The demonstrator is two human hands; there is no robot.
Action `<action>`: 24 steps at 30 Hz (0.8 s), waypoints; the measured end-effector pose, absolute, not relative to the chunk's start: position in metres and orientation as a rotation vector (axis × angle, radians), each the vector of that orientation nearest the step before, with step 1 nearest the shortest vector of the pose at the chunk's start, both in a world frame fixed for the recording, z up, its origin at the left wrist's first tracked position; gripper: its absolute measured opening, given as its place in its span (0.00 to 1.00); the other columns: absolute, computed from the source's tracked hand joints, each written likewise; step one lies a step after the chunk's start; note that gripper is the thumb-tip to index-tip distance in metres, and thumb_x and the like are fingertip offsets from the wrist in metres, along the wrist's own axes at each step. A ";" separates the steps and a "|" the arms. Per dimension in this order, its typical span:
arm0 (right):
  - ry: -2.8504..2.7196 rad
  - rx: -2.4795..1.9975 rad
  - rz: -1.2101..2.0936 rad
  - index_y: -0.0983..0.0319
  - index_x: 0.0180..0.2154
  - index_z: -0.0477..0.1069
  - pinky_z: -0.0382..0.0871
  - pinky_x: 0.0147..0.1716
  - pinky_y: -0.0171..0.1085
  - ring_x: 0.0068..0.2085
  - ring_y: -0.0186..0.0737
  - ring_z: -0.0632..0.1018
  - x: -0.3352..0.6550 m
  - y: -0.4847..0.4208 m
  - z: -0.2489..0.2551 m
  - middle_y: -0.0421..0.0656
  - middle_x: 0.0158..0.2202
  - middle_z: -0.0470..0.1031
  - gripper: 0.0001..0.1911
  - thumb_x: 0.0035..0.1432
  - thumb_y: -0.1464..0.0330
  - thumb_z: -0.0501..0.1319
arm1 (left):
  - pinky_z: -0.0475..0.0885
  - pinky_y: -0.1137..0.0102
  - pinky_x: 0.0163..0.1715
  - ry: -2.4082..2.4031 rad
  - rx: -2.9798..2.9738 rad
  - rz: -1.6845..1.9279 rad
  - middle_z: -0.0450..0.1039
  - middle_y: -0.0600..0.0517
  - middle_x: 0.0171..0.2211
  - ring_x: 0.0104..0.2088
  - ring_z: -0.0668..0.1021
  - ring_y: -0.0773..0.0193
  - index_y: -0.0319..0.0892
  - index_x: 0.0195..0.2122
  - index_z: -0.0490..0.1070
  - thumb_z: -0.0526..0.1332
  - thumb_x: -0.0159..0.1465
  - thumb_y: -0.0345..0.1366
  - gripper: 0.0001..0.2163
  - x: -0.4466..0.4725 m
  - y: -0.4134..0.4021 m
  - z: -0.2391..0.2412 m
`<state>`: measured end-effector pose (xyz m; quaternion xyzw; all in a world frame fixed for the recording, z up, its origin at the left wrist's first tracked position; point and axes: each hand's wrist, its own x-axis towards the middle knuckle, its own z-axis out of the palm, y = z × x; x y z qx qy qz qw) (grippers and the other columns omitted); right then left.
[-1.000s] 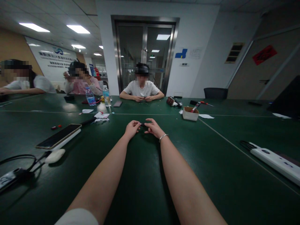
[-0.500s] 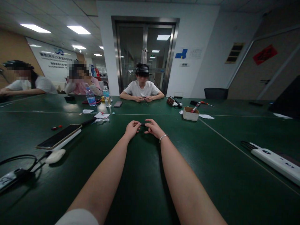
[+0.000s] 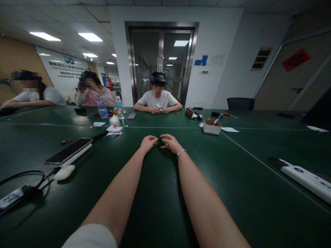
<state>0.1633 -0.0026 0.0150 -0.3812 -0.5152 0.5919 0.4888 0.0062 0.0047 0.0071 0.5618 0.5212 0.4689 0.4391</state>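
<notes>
A small dark, narrow object lies between my hands, just above or on the green table; its kind is too small to make out. My left hand is closed, with its thumb and fingertips pinching the object's left end. From the other side, my right hand has thumb and forefinger on the right end, while its lower fingers curl loosely. The fingers cover much of the object. A silver bracelet circles my right wrist.
On the left lie a phone, a white rounded device and cables. A small box with tools stands ahead right, and a power strip lies at far right. Bottles and a seated person are across the table.
The view has tipped slightly, so everything sits a little lower and further right. My hands are slightly closer together, and less of the dark object shows between them.
</notes>
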 end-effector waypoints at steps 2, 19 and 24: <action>-1.243 -0.931 1.437 0.63 0.35 0.67 0.77 0.24 0.35 0.14 0.21 0.60 0.163 -0.002 0.015 0.32 0.19 0.63 0.09 0.51 0.80 0.56 | 0.65 0.76 0.22 1.328 1.400 1.096 0.74 0.49 0.26 0.24 0.73 0.70 0.36 0.32 0.71 0.61 0.54 0.36 0.08 0.006 0.008 0.009; -1.189 -0.961 1.480 0.64 0.34 0.67 0.77 0.24 0.36 0.21 0.30 0.73 0.162 -0.003 0.017 0.35 0.16 0.65 0.03 0.55 0.73 0.59 | 0.65 0.77 0.20 1.283 1.569 1.219 0.73 0.50 0.28 0.27 0.74 0.68 0.40 0.35 0.70 0.60 0.55 0.43 0.12 0.004 -0.001 0.004; -1.158 -0.969 1.471 0.65 0.34 0.67 0.77 0.24 0.36 0.18 0.27 0.70 0.162 0.000 0.015 0.36 0.17 0.66 0.02 0.58 0.73 0.56 | 0.66 0.77 0.20 1.250 1.558 1.203 0.73 0.49 0.30 0.28 0.74 0.67 0.39 0.36 0.71 0.61 0.54 0.39 0.11 0.004 -0.006 0.009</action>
